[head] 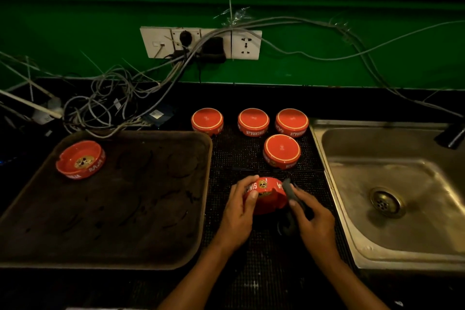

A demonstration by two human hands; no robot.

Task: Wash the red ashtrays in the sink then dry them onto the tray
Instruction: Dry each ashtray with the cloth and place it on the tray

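My left hand point(237, 211) grips a red ashtray point(270, 200), tilted on its side above the black mat. My right hand point(313, 221) holds a dark cloth point(289, 190) against the ashtray's right rim. One red ashtray point(80, 160) sits upright in the far left corner of the brown tray point(125, 234). Several red ashtrays stand upside down on the mat behind my hands, one point(281, 151) nearest and three in a row, among them one at the left point(207, 121). The steel sink point(392, 199) lies to the right.
A black ribbed mat point(251, 158) covers the counter between tray and sink. A tangle of grey cables point(113, 106) lies behind the tray, under a wall socket panel point(201, 43) on the green wall. A dark tap point(453, 133) juts over the sink's far right.
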